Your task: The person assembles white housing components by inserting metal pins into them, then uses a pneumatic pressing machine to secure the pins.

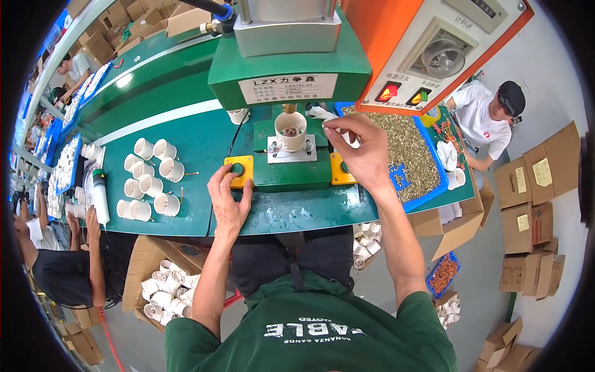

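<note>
A white cylindrical cup stands upright in the metal fixture of a green press, right under its ram. Small brass-coloured metal shows inside the cup. My left hand rests against the left yellow button box, fingers apart around its green button. To the right of the cup, my right hand is raised with thumb and fingertips pinched together; whatever may be between them is too small to make out. Below that hand is the right yellow button box, partly hidden by it.
Several white cups with short wires stand left on the green table. At right, a blue tray holds small brass-coloured parts. An orange control box overhangs it. A carton of white cups is lower left. Co-workers sit on both sides.
</note>
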`<state>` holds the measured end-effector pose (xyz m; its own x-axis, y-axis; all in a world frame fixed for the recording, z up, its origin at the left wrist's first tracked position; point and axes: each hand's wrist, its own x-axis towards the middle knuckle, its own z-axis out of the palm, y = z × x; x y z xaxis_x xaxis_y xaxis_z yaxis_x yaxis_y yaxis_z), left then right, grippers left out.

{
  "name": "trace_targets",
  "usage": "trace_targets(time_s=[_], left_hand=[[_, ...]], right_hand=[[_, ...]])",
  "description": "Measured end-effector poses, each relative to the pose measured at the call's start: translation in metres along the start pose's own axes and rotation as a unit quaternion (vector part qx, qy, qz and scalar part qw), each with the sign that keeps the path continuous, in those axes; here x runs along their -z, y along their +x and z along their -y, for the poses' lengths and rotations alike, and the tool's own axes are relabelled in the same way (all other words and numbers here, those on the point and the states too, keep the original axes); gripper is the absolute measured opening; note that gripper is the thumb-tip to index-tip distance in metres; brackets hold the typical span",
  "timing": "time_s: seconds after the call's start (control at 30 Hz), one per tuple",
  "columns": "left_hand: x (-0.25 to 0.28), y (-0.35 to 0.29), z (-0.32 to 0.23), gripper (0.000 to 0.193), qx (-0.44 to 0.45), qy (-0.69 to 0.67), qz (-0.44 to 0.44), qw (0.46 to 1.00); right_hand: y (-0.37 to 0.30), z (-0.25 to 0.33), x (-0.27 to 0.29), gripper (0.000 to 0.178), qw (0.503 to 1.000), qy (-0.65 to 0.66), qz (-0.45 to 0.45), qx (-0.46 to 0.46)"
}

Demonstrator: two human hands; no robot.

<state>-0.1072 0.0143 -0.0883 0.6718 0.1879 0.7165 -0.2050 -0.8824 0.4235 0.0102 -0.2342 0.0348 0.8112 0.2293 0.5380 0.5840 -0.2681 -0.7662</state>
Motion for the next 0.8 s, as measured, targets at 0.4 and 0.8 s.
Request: trace_targets(time_s=[0.4, 0.8], left_hand=[[-0.001, 0.0, -0.001, 0.04, 0.012, -0.02, -0.012, 1.0], [-0.002, 0.0, 0.0, 0.042, 0.012, -0.015, -0.01, 1.0]], right_hand=[[0.052, 0.012, -0.029, 0.019, 0.963, -0.136, 0.215, -0.086], [0.062, 0.023, -0.027, 0.022, 0.943, -0.152, 0.287, -0.071]])
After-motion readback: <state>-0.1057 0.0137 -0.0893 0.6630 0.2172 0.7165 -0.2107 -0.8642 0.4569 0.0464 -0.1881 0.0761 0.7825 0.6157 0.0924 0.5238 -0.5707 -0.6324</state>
